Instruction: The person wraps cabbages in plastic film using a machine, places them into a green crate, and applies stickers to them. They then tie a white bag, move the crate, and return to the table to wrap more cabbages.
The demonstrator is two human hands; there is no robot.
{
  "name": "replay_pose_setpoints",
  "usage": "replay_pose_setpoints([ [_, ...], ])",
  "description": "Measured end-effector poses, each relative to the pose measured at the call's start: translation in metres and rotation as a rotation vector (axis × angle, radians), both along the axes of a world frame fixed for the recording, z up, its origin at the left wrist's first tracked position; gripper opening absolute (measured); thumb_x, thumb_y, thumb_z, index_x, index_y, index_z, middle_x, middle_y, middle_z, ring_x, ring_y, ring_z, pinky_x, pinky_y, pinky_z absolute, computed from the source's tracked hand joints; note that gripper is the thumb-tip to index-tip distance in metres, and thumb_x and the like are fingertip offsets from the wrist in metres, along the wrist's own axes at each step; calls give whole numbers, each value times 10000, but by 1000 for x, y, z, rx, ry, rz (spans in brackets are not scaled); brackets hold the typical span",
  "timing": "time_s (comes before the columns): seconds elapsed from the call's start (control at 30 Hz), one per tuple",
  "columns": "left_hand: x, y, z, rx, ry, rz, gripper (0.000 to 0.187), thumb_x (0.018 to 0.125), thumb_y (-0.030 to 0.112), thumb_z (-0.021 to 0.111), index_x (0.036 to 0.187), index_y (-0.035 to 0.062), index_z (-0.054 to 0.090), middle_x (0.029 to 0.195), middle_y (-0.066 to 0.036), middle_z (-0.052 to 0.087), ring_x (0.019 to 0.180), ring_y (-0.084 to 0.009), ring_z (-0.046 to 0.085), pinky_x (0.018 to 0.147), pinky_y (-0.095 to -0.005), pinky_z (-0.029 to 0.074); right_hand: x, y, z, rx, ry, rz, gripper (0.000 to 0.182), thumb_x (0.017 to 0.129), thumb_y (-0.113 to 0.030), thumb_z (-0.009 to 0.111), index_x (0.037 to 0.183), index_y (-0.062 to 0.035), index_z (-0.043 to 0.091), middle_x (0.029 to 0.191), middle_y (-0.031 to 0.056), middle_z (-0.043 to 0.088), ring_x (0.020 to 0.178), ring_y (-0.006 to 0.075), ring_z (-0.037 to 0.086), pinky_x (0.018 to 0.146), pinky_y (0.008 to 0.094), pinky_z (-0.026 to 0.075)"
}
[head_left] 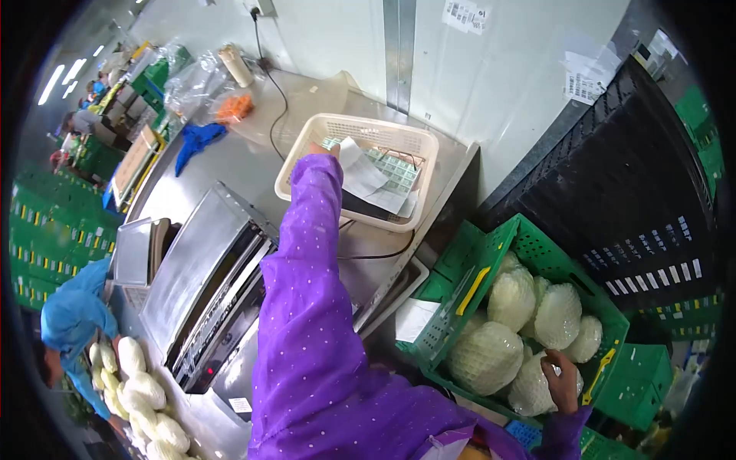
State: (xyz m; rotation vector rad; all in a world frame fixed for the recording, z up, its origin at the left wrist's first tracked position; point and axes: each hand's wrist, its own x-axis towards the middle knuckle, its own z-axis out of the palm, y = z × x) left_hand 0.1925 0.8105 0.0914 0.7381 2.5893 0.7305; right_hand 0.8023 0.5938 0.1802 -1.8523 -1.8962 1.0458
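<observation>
My left hand reaches into the cream plastic basket beside its left edge. The purple sleeve covers most of it, and its fingertips are hidden. Inside the basket, near that hand, lie a white paper slip and sheets of pale green labels. My right hand is above the green crate, with curled fingers close together; what they may hold is too small to make out. Just below it is a round item in white foam netting. Several more netted pieces fill the crate.
A metal wrapping machine stands left on the steel table. Pale oblong produce lies at lower left, beside a person in a blue sleeve. Black stacked crates rise at right. A cable crosses the table.
</observation>
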Motion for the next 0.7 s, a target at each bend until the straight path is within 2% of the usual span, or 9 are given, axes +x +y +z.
replay_pose_setpoints([
  [0.07,-8,9,2,-67,-40,-13,637,750,391,688,1233,20,501,1187,-256,550,1126,-375,524,966,-417,396,-9,-1,-1,-26,-20,-31,277,807,-70,621,1059,44,597,918,141,660,869,199,623,803,305,464],
  [0.1,-18,12,-25,4,139,-65,562,751,352,689,1198,42,544,1116,-235,599,1060,-362,573,929,-402,428,-16,1,0,-2,-37,-28,275,803,-69,626,1052,46,598,914,144,662,871,205,625,800,310,467],
  [0.2,-40,31,-35,139,-74,-173,469,753,240,670,1153,32,544,1090,-212,615,1054,-383,569,901,-435,438,-43,14,4,72,-36,30,267,805,-72,626,1044,44,601,910,144,665,865,206,628,796,314,469],
  [0.23,-41,37,-32,216,-90,-202,391,739,149,669,1099,24,582,982,-160,651,948,-294,622,834,-379,475,-50,21,1,80,-13,40,262,801,-67,630,1038,42,603,910,143,664,872,195,628,791,307,471],
  [0.33,-3,15,10,839,-329,-381,356,741,78,673,1082,21,590,891,-77,635,827,-171,603,781,-290,479,-87,54,11,93,60,104,257,825,-85,613,1049,41,601,922,136,663,891,181,627,791,288,471],
  [0.4,51,-30,55,996,-347,-521,300,752,4,663,1046,20,604,857,-26,597,762,-96,543,740,-226,461,-117,78,20,-58,404,-39,265,868,-139,583,1062,42,598,962,131,657,917,174,621,816,274,468],
  [0.53,146,-130,109,1003,-384,-877,288,755,-51,648,1029,31,611,887,-88,629,798,-165,609,714,-272,482,-191,131,39,-436,1352,43,443,967,-347,429,1174,31,534,1110,106,613,1050,180,565,927,336,425],
  [0.6,163,-146,113,1028,-96,-1052,285,743,-59,646,1009,39,615,872,-120,632,781,-224,631,688,-283,490,-199,140,13,-547,1502,96,488,975,-377,371,1220,25,500,1159,154,583,1132,235,521,992,370,377],
  [0.7,182,-166,98,938,-59,-1171,269,731,-64,650,975,44,621,854,-121,628,750,-256,630,661,-294,493,-204,120,22,-393,1416,9,355,952,-253,472,1178,9,550,1159,84,596,1065,166,554,957,336,408],
])
